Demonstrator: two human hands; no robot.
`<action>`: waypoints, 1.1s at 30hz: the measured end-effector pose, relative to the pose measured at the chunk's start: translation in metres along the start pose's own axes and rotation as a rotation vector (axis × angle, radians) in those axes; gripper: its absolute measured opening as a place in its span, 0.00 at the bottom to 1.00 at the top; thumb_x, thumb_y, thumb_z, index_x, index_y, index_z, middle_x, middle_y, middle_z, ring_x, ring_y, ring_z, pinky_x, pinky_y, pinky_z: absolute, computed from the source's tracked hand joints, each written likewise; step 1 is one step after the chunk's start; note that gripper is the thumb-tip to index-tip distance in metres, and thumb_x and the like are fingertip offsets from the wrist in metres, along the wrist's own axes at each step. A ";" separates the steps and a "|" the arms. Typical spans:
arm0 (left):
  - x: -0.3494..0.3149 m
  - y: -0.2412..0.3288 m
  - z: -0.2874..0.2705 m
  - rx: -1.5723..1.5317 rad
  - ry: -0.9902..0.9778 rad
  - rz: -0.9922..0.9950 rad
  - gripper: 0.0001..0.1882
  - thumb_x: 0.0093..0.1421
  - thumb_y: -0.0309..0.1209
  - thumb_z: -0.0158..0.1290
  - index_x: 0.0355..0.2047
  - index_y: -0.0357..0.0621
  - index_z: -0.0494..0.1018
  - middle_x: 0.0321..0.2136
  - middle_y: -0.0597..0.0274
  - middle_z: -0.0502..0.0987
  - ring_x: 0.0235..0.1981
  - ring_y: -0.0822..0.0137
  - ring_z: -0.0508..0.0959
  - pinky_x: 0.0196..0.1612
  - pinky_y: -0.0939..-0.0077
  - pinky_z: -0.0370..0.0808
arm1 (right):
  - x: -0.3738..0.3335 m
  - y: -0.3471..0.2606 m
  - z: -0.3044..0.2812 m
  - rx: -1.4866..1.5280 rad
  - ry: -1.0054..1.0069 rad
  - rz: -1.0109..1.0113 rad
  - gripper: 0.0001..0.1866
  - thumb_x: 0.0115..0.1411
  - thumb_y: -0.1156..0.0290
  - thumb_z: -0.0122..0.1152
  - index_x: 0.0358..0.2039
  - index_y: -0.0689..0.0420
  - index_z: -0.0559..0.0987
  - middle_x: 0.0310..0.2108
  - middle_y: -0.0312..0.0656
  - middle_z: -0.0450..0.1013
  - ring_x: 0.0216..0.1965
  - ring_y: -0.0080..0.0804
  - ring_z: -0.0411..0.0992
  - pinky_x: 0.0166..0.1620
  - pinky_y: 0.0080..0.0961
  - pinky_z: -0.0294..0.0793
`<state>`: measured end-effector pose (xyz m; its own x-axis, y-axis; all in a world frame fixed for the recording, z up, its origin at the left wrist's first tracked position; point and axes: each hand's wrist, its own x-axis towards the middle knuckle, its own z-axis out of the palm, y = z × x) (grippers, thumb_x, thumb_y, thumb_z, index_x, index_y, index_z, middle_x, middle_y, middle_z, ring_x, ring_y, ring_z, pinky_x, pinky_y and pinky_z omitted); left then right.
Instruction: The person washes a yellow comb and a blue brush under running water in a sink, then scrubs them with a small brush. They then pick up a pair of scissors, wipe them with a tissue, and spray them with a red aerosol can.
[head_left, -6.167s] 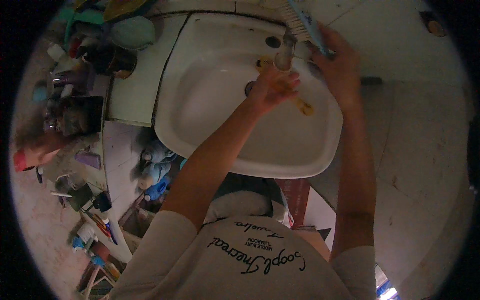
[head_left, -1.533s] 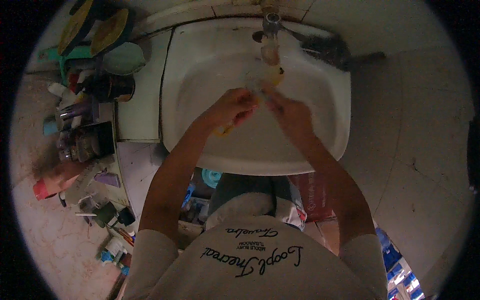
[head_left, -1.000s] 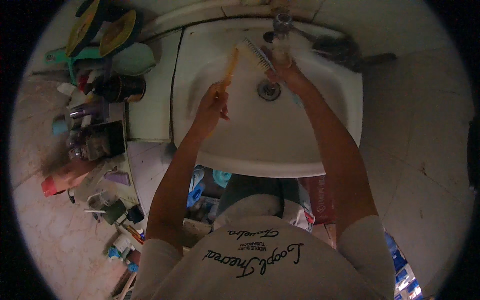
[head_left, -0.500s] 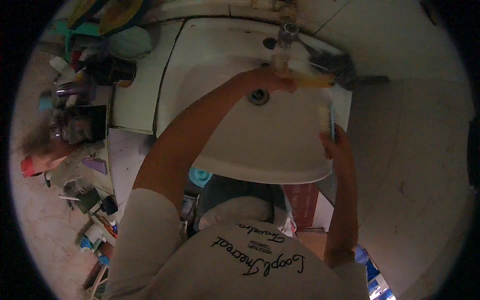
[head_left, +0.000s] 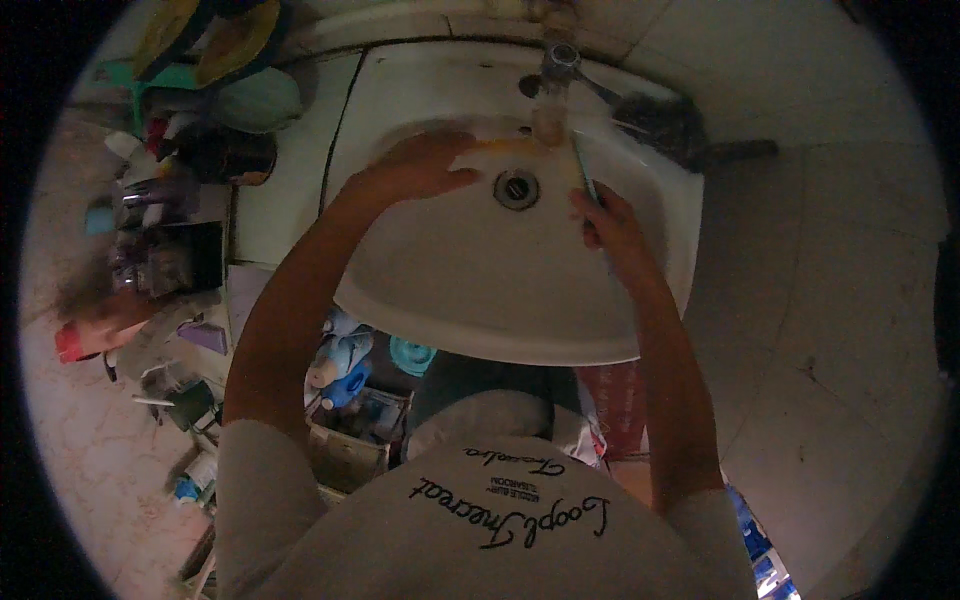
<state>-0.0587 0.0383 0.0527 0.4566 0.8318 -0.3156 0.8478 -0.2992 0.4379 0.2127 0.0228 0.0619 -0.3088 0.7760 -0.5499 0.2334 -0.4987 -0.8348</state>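
Pinched upright in the right hand (head_left: 612, 225), a slim teal-handled toothbrush (head_left: 584, 175) meets the metal tap's (head_left: 553, 78) stream, while the left hand (head_left: 425, 165) closes around a yellow-orange brush handle (head_left: 500, 147) over the white ceramic basin's (head_left: 440, 290) drain (head_left: 516, 188) for rinsing.

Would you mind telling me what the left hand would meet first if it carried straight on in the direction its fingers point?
The left hand points right, across the white basin. It holds an orange item reaching toward the tap; the tap's spout and water stream look likeliest to be met first, though depth is unclear.
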 end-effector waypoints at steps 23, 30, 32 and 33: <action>-0.006 0.044 0.078 -0.785 0.364 -0.306 0.13 0.51 0.32 0.50 0.35 0.38 0.69 0.29 0.55 0.74 0.33 0.63 0.73 0.38 0.73 0.68 | 0.021 0.024 0.038 -0.792 0.485 -0.483 0.22 0.49 0.53 0.55 0.46 0.42 0.70 0.27 0.44 0.71 0.26 0.41 0.71 0.28 0.35 0.69; -0.043 0.035 0.057 -0.708 0.527 -0.285 0.09 0.50 0.27 0.50 0.33 0.39 0.69 0.27 0.59 0.74 0.28 0.69 0.73 0.34 0.77 0.69 | 0.035 0.015 0.049 -0.632 0.327 -0.365 0.24 0.46 0.49 0.57 0.44 0.42 0.71 0.33 0.46 0.73 0.33 0.41 0.72 0.34 0.33 0.71; -0.065 0.026 0.047 -0.681 0.598 -0.416 0.07 0.50 0.27 0.50 0.30 0.38 0.69 0.24 0.61 0.73 0.26 0.71 0.72 0.32 0.77 0.69 | 0.043 0.005 0.038 -0.605 0.339 -0.404 0.27 0.45 0.48 0.59 0.44 0.46 0.70 0.34 0.45 0.73 0.33 0.38 0.72 0.36 0.31 0.71; -0.077 0.023 0.044 -0.675 0.628 -0.484 0.06 0.50 0.26 0.51 0.29 0.38 0.68 0.23 0.62 0.73 0.25 0.72 0.72 0.31 0.77 0.70 | 0.045 0.002 0.037 -0.597 0.344 -0.415 0.28 0.44 0.48 0.60 0.44 0.48 0.70 0.34 0.44 0.73 0.33 0.37 0.72 0.36 0.29 0.71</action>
<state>-0.0623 -0.0530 0.0500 -0.2784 0.9448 -0.1725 0.4873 0.2937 0.8224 0.1651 0.0426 0.0341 -0.2002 0.9766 -0.0779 0.6455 0.0717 -0.7604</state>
